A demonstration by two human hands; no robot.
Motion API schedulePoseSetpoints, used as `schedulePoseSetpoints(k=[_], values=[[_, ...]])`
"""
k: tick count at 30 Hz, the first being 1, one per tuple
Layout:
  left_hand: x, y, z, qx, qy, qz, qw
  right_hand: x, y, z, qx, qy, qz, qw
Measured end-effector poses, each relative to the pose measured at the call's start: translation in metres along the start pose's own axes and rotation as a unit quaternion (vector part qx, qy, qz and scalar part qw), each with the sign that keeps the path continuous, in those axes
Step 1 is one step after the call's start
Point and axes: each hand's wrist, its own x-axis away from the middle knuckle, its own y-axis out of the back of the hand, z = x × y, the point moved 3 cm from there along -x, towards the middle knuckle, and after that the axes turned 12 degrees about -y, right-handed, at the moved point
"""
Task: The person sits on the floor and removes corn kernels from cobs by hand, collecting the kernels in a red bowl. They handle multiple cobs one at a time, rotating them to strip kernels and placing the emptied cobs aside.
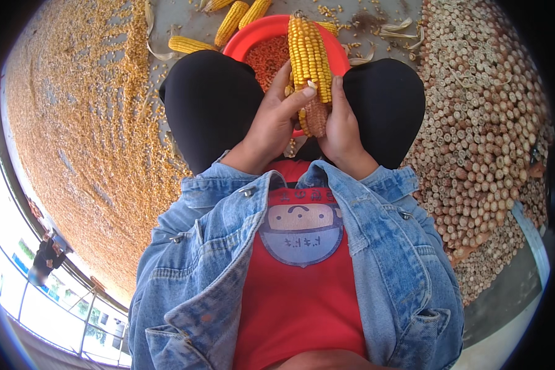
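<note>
An ear of dried yellow corn [309, 51] stands nearly upright between my two hands. Rows of kernels cover its upper part, while its lower end [316, 115] is bare reddish cob. My left hand [277, 113] grips it from the left, thumb pressed across the front where kernels meet bare cob. From the right, my right hand [343, 125] holds the lower side, its thumb pointing up along the kernels. Beneath the ear sits a red plastic basin [240, 41] between my knees, with loose orange-red kernels [267, 60] inside. My hands hide part of the basin.
Whole corn ears [231, 22] lie beyond the basin, another [190, 45] beside my left knee. Dry husks [397, 30] and stray kernels litter the floor. Kernels [83, 138] spread widely on the left; stacked bare cobs [476, 129] rise on the right. A person [48, 254] is far left.
</note>
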Motion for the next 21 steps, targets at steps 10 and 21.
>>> schedulePoseSetpoints(k=[10,21], values=[[-0.0006,0.0040,0.0045,0.033,-0.001,-0.012,0.999,-0.0019,0.0022,-0.0031,0.004,-0.003,0.010,1.000],[-0.0020,0.0026,0.0022,0.034,0.006,-0.030,0.999,-0.0002,-0.0016,-0.0010,0.005,-0.004,0.007,1.000]])
